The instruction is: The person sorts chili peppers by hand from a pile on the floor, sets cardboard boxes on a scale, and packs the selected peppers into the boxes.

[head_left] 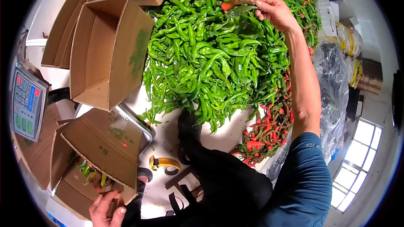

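My right hand (274,13) reaches over the far part of a large heap of green peppers (219,59). Its thumb and fingers pinch a long pepper (236,3), red at one end and brownish along the rest. A dark green pepper lies just under it; whether that one is held too is unclear. Low at the left, my left hand (107,208) is beside the near edge of an open cardboard box (105,143). Its fingers are loosely curled, the thumb apart, and nothing shows between them. Several red and green peppers (90,172) lie inside that box.
Red and dark peppers (265,136) form a smaller pile at the near right. More open cardboard boxes (99,50) stand at the left, by a digital scale panel (27,101). A yellow tape roll (164,162) lies near my legs. Clear plastic sheeting (330,96) hangs at the right.
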`<state>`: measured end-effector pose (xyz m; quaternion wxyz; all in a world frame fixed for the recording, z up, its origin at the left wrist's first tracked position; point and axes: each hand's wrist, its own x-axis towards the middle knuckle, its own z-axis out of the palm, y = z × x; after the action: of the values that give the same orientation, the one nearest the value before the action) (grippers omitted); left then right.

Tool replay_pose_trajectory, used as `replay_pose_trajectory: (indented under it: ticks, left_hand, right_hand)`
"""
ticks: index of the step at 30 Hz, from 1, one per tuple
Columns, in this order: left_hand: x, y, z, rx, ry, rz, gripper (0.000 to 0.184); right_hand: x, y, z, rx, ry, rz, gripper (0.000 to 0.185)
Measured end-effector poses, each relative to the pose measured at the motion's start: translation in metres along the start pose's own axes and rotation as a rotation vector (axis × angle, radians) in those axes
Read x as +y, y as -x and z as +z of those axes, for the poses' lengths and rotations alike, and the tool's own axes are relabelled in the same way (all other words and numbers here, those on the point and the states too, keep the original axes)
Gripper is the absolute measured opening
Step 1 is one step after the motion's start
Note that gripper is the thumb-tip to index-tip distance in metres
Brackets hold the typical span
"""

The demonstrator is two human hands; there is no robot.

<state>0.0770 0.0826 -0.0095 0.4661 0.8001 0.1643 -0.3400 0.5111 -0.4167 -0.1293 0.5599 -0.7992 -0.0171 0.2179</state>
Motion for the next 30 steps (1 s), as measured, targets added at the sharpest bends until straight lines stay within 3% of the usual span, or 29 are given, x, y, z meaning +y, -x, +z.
replay_pose_trajectory:
  ticks: [3, 8, 10, 11, 12, 13, 15, 18, 19, 20, 21, 22, 23, 24, 25, 27, 30]
  left_hand:
    - [0.004, 0.001, 0.0, 0.014, -0.038, 0.023, 0.038]
    - [0.007, 0.001, 0.006, 0.032, -0.092, 0.032, 0.038]
    - [0.009, 0.001, 0.009, 0.041, -0.092, 0.048, 0.039]
    - [0.015, 0.0, 0.007, 0.018, -0.153, 0.062, 0.038]
    - [0.018, -0.001, 0.008, 0.02, -0.199, 0.097, 0.038]
    - [0.019, 0.0, 0.009, 0.02, -0.241, 0.13, 0.038]
    - [0.017, 0.0, 0.009, -0.003, -0.339, 0.166, 0.039]
    - [0.019, 0.004, 0.006, -0.038, -0.379, 0.167, 0.039]
    - [0.018, 0.006, 0.004, -0.049, -0.379, 0.149, 0.039]
    - [0.016, 0.007, 0.003, -0.057, -0.356, 0.133, 0.04]
    - [0.013, 0.007, 0.0, -0.066, -0.336, 0.116, 0.04]
    - [0.01, 0.007, -0.002, -0.076, -0.318, 0.098, 0.04]
    - [0.007, 0.006, -0.003, -0.075, -0.282, 0.083, 0.04]
    - [0.004, 0.006, -0.003, -0.078, -0.239, 0.06, 0.041]
    - [0.003, 0.006, -0.003, -0.081, -0.207, 0.044, 0.041]
    - [-0.002, 0.004, -0.003, -0.073, -0.207, 0.042, 0.041]
    - [0.002, 0.0, -0.002, -0.074, -0.225, 0.04, 0.042]
  right_hand:
    - [-0.008, 0.014, 0.01, -0.013, -0.342, -0.128, 0.036]
    - [-0.098, 0.079, 0.158, -0.129, -0.242, -0.357, 0.025]
    - [-0.121, 0.1, 0.226, -0.544, -0.597, -0.309, 0.019]
    - [-0.13, 0.107, 0.262, -0.716, -0.607, -0.333, 0.016]
    - [-0.123, 0.106, 0.315, -0.704, -0.485, -0.751, 0.019]
    - [-0.121, 0.114, 0.368, -0.62, -0.625, -1.066, 0.019]
    - [-0.125, 0.136, 0.391, -0.877, 0.009, -1.063, 0.012]
    - [-0.112, 0.137, 0.37, -0.594, 0.152, -1.264, 0.011]
    - [-0.108, 0.123, 0.344, -0.4, 0.13, -1.288, 0.01]
    - [-0.099, 0.105, 0.313, -0.04, 0.255, -1.355, 0.01]
    - [-0.068, 0.072, 0.281, 0.072, 0.304, -1.27, 0.017]
    - [-0.057, 0.061, 0.239, 0.171, 0.333, -0.814, 0.026]
    - [-0.037, 0.041, 0.189, 0.232, 0.531, -0.586, 0.027]
    - [0.007, -0.003, 0.101, 0.297, 0.952, -0.177, 0.027]
    - [0.035, -0.02, 0.064, 0.204, 1.202, -0.025, 0.027]
    - [0.086, -0.038, 0.017, -0.018, 1.33, 0.196, 0.029]
    - [0.071, -0.037, 0.04, -0.12, 1.471, 0.362, 0.03]
